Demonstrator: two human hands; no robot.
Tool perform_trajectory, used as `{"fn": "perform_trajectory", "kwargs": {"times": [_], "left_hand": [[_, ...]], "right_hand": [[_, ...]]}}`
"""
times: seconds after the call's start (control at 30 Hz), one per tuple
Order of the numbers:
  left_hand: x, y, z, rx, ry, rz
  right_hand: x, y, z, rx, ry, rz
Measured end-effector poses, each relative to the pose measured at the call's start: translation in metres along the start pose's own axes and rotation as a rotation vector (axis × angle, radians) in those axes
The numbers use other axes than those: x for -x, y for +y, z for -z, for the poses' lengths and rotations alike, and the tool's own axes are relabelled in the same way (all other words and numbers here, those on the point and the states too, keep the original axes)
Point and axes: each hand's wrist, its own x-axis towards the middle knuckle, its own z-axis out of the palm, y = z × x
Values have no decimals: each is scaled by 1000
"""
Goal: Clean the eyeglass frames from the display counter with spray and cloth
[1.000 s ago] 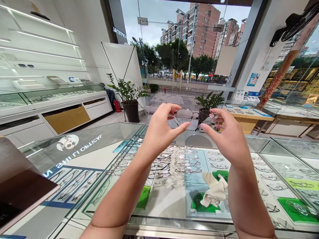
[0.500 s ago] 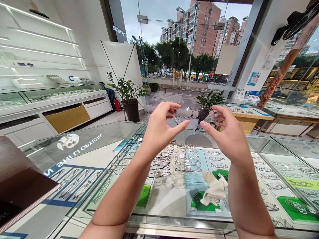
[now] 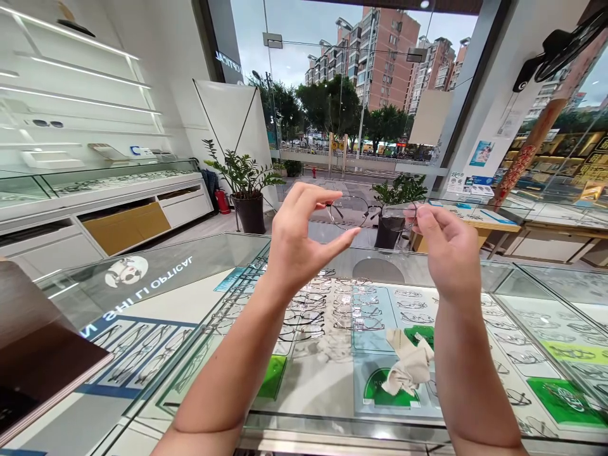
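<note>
A pair of thin-rimmed eyeglasses (image 3: 350, 212) is held up above the glass counter, lenses facing away toward the window. At its right end, my right hand (image 3: 449, 250) pinches the rim between thumb and bent fingers. My left hand (image 3: 304, 234) has its curled fingers at the left end of the frame, while its thumb is stretched out below the lens, apart from it. The folded temples partly show behind the lenses. Below, a crumpled beige cloth (image 3: 409, 367) lies on the counter top, left of my right forearm.
Rows of eyeglasses (image 3: 304, 315) fill the glass display counter (image 3: 327, 415). A dark brown panel (image 3: 42, 348) juts in at the left. Beyond the counter stand potted plants (image 3: 250, 212), a white banner, a side cabinet (image 3: 126, 218) and a glass door. A fan hangs at upper right.
My right hand has turned and shifted slightly right, its thumb moving up from below the lens to the rim. The eyeglasses have risen and tilted slightly. My left hand has moved slightly left.
</note>
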Motion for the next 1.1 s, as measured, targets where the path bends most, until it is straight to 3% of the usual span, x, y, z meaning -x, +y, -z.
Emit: {"fn": "perform_trajectory", "kwargs": {"times": [0.23, 0.57, 1.0, 1.1], "left_hand": [[-1, 5, 3, -6, -72, 102], [-1, 3, 1, 20, -60, 80], [-1, 2, 3, 26, -81, 110], [-2, 1, 5, 27, -141, 80]], "right_hand": [[-4, 4, 1, -49, -90, -97], [-12, 7, 2, -207, -326, -206], [-16, 7, 10, -366, -461, -271], [-17, 3, 16, -304, -382, -223]]}}
